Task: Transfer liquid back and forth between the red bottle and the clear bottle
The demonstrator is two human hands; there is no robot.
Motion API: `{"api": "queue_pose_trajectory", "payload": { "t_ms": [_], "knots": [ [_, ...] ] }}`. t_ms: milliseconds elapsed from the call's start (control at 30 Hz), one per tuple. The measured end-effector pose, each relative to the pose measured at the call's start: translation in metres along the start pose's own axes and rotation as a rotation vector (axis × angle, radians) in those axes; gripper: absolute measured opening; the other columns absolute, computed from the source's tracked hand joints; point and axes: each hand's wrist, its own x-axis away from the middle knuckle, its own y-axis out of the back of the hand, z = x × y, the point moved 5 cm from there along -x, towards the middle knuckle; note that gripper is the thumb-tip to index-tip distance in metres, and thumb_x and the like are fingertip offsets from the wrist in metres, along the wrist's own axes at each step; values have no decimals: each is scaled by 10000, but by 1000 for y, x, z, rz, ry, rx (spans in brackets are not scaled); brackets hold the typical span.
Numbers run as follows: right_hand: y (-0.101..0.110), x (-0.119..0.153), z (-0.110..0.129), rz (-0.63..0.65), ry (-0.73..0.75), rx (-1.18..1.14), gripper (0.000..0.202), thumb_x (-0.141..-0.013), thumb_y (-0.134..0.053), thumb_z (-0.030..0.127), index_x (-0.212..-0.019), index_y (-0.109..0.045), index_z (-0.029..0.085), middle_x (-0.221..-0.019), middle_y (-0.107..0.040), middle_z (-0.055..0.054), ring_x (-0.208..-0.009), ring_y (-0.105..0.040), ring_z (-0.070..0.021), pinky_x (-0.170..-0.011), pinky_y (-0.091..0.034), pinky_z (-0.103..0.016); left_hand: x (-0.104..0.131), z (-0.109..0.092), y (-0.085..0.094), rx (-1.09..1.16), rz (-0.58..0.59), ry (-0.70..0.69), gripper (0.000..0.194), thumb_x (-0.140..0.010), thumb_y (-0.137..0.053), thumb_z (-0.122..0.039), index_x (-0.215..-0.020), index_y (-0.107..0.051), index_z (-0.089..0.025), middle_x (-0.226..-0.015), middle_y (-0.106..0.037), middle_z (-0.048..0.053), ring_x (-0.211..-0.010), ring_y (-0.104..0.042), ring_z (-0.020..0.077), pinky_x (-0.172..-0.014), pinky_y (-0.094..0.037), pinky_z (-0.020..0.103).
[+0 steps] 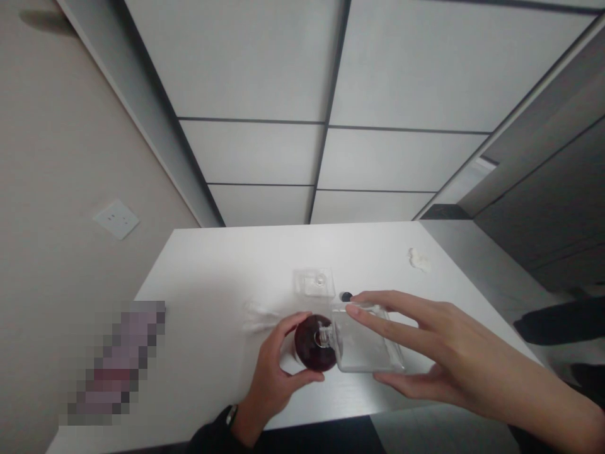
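Left hand: grip pinches dark-red round container, over worktop
Right hand: grip clasps tipped clear bottle
Bottle neck: over container's top (touching? I can't tell)
Black disc: 1, near right fingertips

Clear bottle: square-sided, see-through, tipped sideways, ridged neck toward 9 o'clock | round vessel: glossy dark-red top, at bottle's 9 o'clock, neck overlapping it, contact unclear

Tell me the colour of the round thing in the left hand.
The round thing in the left hand looks dark red from above, in the head view.
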Motion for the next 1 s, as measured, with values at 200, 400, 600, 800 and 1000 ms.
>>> {"api": "queue_pose_trajectory", "payload": {
  "t_ms": [200, 400, 600, 800, 1000],
  "knots": [
    [1, -1, 2, 17, 5, -4, 718, -934, -745, 207, -1593, -463, 249, -1455, -654, -143, -1145, -765, -294, -870, -697, -419, -2, -1, 0, -15, -12, -7, 793, -732, -902, -682, -1391, -670, -305, -1337, -773, 113, -1200, -757, 340, -1048, -615, 484],
    [3, -2, 3, 24, 4, -3, 774, -898, -791, 185, -1588, -447, 251, -1443, -654, -143, -1133, -768, -292, -864, -696, -424, -2, -3, 1, -17, -15, -8, 779, -731, -913, -661, -1380, -678, -300, -1323, -782, 110, -1184, -765, 336, -1031, -624, 471],
    [5, -3, 3, 19, 18, 32, 810, -863, -845, 201, -1573, -456, 235, -1422, -669, -143, -1098, -779, -292, -839, -699, -417, -2, -2, 0, -7, -11, -1, 773, -735, -917, -651, -1386, -671, -316, -1334, -779, 95, -1194, -760, 328, -1041, -617, 456],
    [5, -4, 4, 25, 19, 50, 814, -858, -852, 203, -1571, -462, 240, -1437, -662, -139, -1098, -778, -296, -846, -698, -435, -1, -1, -1, -10, -11, -8, 769, -746, -906, -658, -1392, -667, -315, -1342, -774, 98, -1200, -757, 330, -1046, -615, 462],
    [6, -6, 5, 14, 31, 59, 835, -832, -871, 189, -1561, -465, 229, -1427, -665, -145, -1071, -783, -299, -818, -700, -428, -3, -4, -1, -8, -9, -5, 768, -757, -892, -670, -1388, -674, -289, -1332, -776, 113, -1199, -757, 336, -1043, -619, 469]
  ]
}}
